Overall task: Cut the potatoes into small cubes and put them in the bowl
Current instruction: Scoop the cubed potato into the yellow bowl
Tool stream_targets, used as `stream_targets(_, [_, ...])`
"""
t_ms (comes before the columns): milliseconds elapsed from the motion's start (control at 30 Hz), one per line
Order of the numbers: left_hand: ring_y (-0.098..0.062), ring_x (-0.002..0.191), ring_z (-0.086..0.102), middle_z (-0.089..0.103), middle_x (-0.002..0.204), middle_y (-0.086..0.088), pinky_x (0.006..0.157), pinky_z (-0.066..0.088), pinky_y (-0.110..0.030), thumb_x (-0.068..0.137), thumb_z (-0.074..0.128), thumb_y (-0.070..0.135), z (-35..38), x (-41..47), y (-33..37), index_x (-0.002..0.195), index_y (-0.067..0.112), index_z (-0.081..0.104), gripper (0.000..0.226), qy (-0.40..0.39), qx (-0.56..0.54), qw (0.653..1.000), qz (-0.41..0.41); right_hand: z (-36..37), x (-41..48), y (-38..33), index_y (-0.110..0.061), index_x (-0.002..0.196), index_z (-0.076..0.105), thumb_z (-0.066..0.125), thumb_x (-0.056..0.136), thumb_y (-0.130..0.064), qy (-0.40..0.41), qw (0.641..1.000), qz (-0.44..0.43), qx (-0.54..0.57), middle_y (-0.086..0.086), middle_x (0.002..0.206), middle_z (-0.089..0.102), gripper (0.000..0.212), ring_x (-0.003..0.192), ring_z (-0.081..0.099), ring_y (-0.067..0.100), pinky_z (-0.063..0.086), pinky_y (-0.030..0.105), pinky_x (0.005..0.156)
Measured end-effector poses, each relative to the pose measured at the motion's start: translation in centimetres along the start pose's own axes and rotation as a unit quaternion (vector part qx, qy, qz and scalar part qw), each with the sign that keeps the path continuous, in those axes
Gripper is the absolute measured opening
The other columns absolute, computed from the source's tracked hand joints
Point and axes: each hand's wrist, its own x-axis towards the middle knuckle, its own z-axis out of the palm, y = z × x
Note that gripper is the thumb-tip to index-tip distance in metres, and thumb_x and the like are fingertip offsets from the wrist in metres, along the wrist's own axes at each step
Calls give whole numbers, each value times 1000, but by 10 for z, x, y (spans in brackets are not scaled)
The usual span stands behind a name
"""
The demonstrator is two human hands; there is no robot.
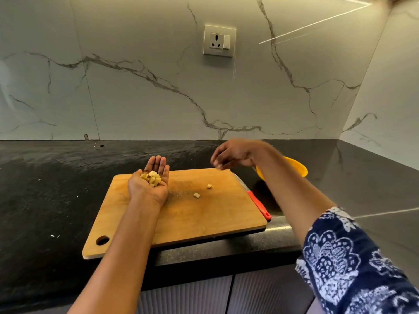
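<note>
My left hand [150, 180] lies palm up over the wooden cutting board [181, 214], fingers straight, carrying several potato cubes [153, 177]. Two loose potato cubes, one [196, 195] and another [209, 186], lie on the board's middle. My right hand [233, 156] hovers over the board's far right corner, blurred, with fingers curled down and a small pale piece at the fingertips. The yellow bowl [297, 167] stands right of the board, mostly hidden behind my right forearm.
A red-handled knife [258, 203] lies along the board's right edge on the black counter [56, 177]. The board's near edge overhangs the counter front. A marble wall with a socket [219, 40] stands behind.
</note>
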Motion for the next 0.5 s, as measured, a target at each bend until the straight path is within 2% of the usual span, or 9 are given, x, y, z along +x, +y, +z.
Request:
stream_targets(100, [-22, 89, 70, 72, 99, -11, 83, 56, -33, 103, 25, 31, -1, 2, 0, 104, 6, 66, 48, 1, -5, 1000, -4, -52, -15, 9, 3, 93, 65, 60, 86, 7, 122, 992, 5, -14, 10, 81, 65, 9, 70, 66, 13, 57, 20, 60])
stream_targets(200, [-22, 88, 71, 72, 100, -10, 84, 56, -33, 103, 25, 31, -1, 3, 1, 105, 6, 67, 48, -2, -8, 1000, -6, -91, -26, 31, 2, 78, 63, 58, 87, 9, 229, 970, 40, -68, 15, 80, 62, 13, 54, 63, 12, 54, 18, 54])
stream_targets(267, [-21, 88, 71, 72, 100, -10, 83, 56, -32, 103, 25, 31, -1, 3, 0, 105, 7, 67, 48, -3, -7, 1000, -7, -105, -33, 44, 2, 87, 66, 57, 90, 4, 243, 959, 67, -130, 17, 89, 65, 10, 65, 61, 17, 53, 20, 57])
stream_targets(367, [-21, 88, 71, 72, 100, -9, 82, 56, -32, 103, 25, 31, -2, 3, -1, 107, 8, 66, 47, -5, -1, 1000, -6, -109, -42, 52, -4, 101, 66, 55, 93, -4, 240, 951, 82, -174, 11, 96, 66, 13, 77, 59, 18, 48, 24, 63])
stream_targets(433, [-21, 88, 71, 72, 101, -9, 81, 57, -32, 103, 25, 30, -2, 2, 0, 107, 8, 66, 47, -5, -1, 1000, -3, -106, -45, 54, -1, 101, 68, 54, 92, -2, 279, 936, 59, -205, 9, 90, 66, 17, 71, 58, 15, 47, 24, 62])
stream_targets(500, [-21, 88, 71, 72, 101, -9, 79, 57, -32, 103, 25, 30, -3, 1, 1, 106, 8, 66, 47, -3, -2, 1000, 0, -98, -47, 53, -2, 94, 71, 57, 88, -2, 352, 906, -1, -236, 9, 84, 69, 15, 73, 64, 17, 51, 27, 67])
